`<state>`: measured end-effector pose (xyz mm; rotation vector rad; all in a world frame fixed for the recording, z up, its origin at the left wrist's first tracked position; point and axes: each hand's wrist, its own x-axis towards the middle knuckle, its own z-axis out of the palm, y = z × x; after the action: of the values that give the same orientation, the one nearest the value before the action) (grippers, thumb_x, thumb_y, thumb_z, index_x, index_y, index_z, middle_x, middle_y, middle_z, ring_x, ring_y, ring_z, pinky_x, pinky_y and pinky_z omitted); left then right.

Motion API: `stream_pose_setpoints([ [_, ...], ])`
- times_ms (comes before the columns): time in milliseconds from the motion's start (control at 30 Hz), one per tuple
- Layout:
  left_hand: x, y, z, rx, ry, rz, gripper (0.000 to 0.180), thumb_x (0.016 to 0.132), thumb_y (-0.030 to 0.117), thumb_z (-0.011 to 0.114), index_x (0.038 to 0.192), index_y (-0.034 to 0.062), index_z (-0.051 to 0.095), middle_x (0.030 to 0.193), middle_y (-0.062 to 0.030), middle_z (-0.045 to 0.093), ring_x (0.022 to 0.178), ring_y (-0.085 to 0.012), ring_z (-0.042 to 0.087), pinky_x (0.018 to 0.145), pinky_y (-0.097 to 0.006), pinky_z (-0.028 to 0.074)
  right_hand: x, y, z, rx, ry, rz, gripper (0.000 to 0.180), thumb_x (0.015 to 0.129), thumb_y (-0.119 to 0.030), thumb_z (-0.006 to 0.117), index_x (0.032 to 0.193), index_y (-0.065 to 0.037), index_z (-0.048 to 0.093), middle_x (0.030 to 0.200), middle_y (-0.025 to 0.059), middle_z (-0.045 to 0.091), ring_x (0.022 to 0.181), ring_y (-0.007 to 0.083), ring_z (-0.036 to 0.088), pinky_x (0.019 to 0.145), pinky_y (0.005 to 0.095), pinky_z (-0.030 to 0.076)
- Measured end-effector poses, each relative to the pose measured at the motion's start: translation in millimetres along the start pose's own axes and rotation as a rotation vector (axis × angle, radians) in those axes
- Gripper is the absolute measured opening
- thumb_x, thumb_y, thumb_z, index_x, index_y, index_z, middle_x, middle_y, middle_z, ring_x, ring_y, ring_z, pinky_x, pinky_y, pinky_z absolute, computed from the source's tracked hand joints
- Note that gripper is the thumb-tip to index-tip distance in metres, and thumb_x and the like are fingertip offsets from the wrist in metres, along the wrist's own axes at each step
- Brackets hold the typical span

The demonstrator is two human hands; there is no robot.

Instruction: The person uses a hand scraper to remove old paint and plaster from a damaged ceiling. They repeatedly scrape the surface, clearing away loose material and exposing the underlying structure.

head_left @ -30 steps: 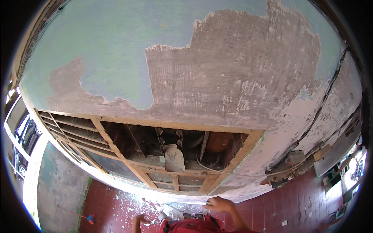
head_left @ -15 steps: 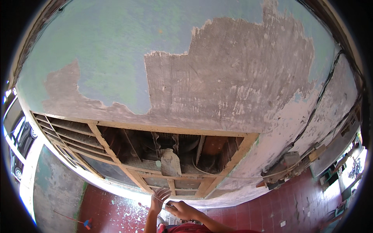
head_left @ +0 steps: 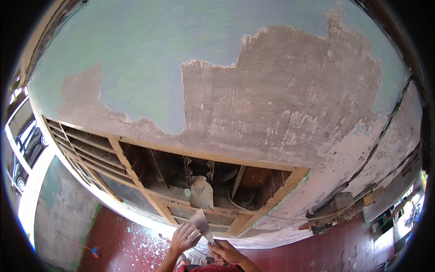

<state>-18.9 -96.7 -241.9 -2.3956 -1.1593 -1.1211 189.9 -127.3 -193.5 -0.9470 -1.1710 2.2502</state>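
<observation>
My right hand (head_left: 226, 252) is closed round the handle of a scraper (head_left: 202, 225), its flat metal blade tilted up to the left. Beside the blade's left edge is my left hand (head_left: 185, 237), palm turned toward it, with the fingers stretched out and slightly curved; whether they touch the metal I cannot tell. Both hands are low in the picture, in front of the wooden window frame (head_left: 179, 211). Above it, the wall carries green-blue paint (head_left: 140, 59) and a large bare grey-brown patch (head_left: 281, 90) with ragged edges.
Inside the frame's dark opening stands a dusty grey plate (head_left: 201, 192). A thin cable (head_left: 272, 215) runs right to a wooden ledge (head_left: 331, 206). Paint flakes (head_left: 140, 240) litter the red tiled floor (head_left: 108, 231). A long-handled tool with a blue head (head_left: 95, 251) lies left.
The scraper has turned from nearly edge-on to showing its broad face, tipped higher. My left hand has shifted slightly down, and the view has moved a little.
</observation>
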Motion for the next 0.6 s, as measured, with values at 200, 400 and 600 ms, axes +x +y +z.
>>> stream_pose_setpoints([
  [200,188,-8,-72,0.305,0.155,0.617,0.038,0.081,0.018,0.057,0.116,0.0291,0.060,0.130,0.0098,0.052,0.117,-0.0121,0.050,0.082,-0.025,0.042,-12,-95,38,0.216,-0.167,-0.350,0.026,0.097,-0.032,0.042,0.094,-0.006,0.039,0.062,0.0020,0.040,0.041,0.0077,0.035,0.036,0.0224,0.029],
  [400,321,17,-147,0.239,0.166,1.109,0.019,0.075,0.024,0.059,0.088,0.0120,0.066,0.119,-0.0015,0.056,0.124,-0.0177,0.044,0.111,-0.032,0.027,-25,-190,78,0.065,-0.206,-0.744,0.025,0.096,-0.033,0.041,0.096,-0.008,0.036,0.056,0.0054,0.035,0.034,0.0106,0.029,0.029,0.0240,0.025],
  [600,380,21,-165,0.311,0.005,1.330,0.026,0.060,0.034,0.070,0.072,0.0116,0.063,0.083,0.0034,0.059,0.096,-0.0149,0.055,0.095,-0.028,0.040,-22,-223,82,0.252,-0.320,-0.909,0.024,0.098,-0.029,0.036,0.097,-0.005,0.035,0.058,0.0061,0.038,0.033,0.0093,0.030,0.030,0.0224,0.023],
])
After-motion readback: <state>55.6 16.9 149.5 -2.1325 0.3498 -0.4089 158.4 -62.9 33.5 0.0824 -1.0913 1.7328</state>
